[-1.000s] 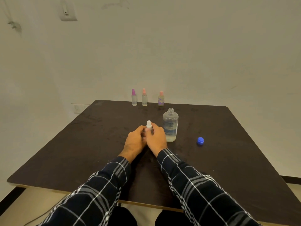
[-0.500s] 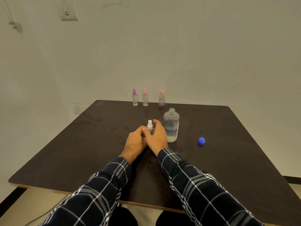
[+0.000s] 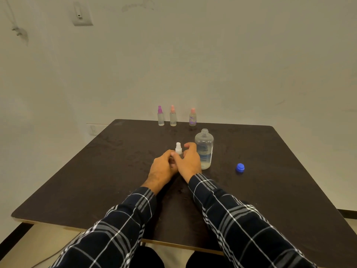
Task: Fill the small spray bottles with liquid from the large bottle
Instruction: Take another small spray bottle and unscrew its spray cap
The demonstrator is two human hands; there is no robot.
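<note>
A small spray bottle with a white cap [image 3: 178,148] stands on the dark table [image 3: 96,171] near its middle. My left hand [image 3: 161,166] grips its body from the left, hiding most of it. My right hand [image 3: 191,161] sits on the right side; its thumb lies against the bottle's neck while its curved fingers stand clear of the white cap. The large clear bottle [image 3: 204,149] stands uncapped just to the right, with liquid low inside it. Its blue cap [image 3: 240,168] lies further right on the table.
Three small spray bottles stand in a row at the table's far edge: a purple-capped one [image 3: 160,118], a pink-capped one [image 3: 173,117] and a pink-capped one with a purple print [image 3: 192,118]. A pale wall rises behind the table.
My right hand's fingers have lifted off the white cap and spread a little to the right. My left hand keeps its hold on the bottle.
</note>
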